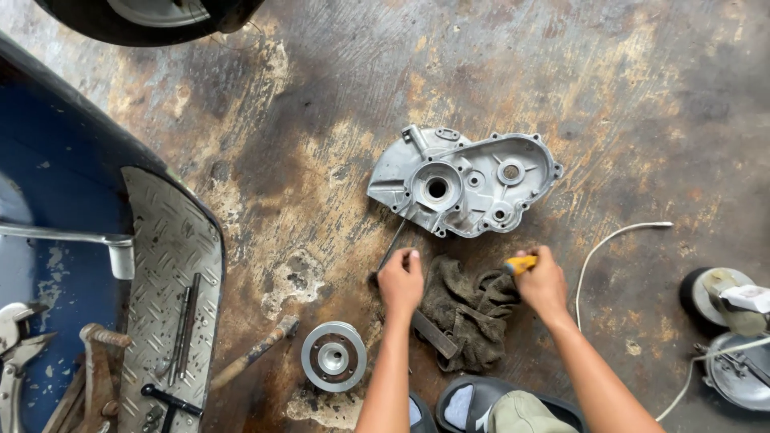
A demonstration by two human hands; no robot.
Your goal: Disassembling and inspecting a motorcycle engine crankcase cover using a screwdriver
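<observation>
While left hand (pixel 400 282) is clenched on thin rod (pixel 392 244) and right hand (pixel 542 281) on yellow-handled tool (pixel 520 265), engine cover (pixel 464 181) could be scratched by slip.

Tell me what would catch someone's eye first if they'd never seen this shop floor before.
Probably the silver engine cover, lying open side up at the centre of the stained concrete floor. Just below it, the left hand grips a thin dark tool while the right hand holds a yellow-handled tool over a dirty rag. A round metal pulley sits lower left.
</observation>
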